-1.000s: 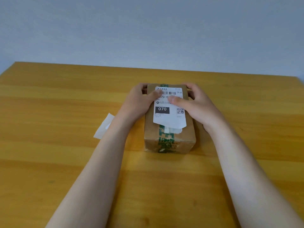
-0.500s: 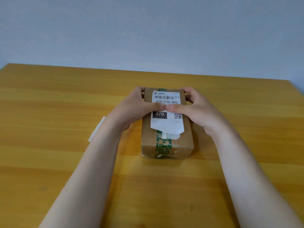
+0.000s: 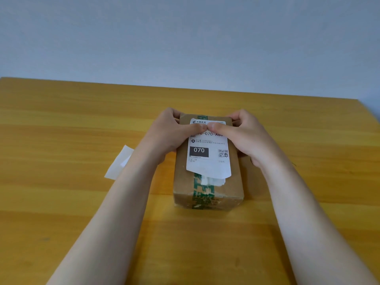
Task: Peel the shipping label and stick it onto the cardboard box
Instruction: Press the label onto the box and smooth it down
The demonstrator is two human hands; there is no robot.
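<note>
1. Cardboard box [image 3: 207, 188] sits mid-frame on table [image 3: 61, 120]; shipping label [image 3: 208, 159] lies on its top.
2. Left hand [image 3: 170, 132] and right hand [image 3: 244, 134]: thumbs press label, fingers curled round box's far end.
3. Label's near edge seems lifted.
4. Backing paper [image 3: 118, 163] lies left.

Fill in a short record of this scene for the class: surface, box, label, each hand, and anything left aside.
surface: wooden table
box: cardboard box, sealed with green printed tape
label: shipping label on the box top, near edge not pressed flat
left hand: left hand, thumb pressing the label's upper part
right hand: right hand, thumb pressing beside the left thumb
aside: backing paper on the table, left of the box
</note>
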